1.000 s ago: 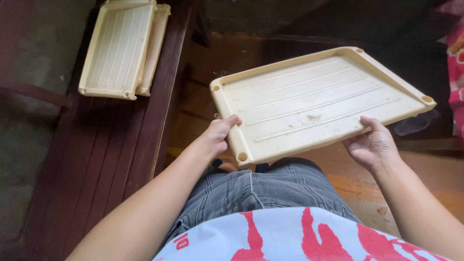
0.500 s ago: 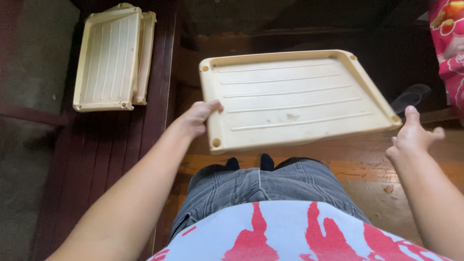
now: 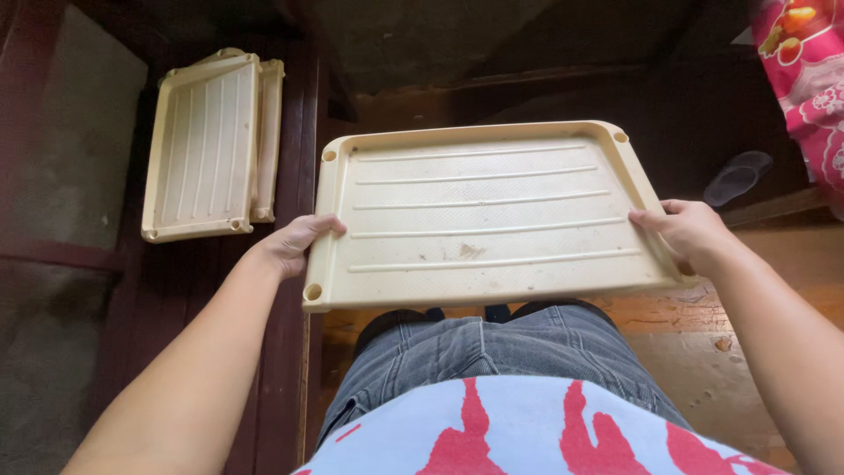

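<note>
I hold a cream plastic tray [image 3: 483, 211] flat above my lap, its ribbed face up with a small brown smudge near the middle. My left hand [image 3: 294, 244] grips its left rim near the front corner. On the opposite rim, my right hand [image 3: 690, 233] grips close to the front right corner. Both thumbs lie over the raised edge.
A stack of two or more similar cream trays [image 3: 207, 145] lies on a dark wooden bench [image 3: 189, 281] to my left. A dark sandal [image 3: 737, 178] sits on the floor at right, beside pink patterned cloth [image 3: 809, 62]. My jeans-covered knees are under the tray.
The tray has levelled and come closer to me. My right hand, off the tray half a second ago, has taken hold of the right rim again.
</note>
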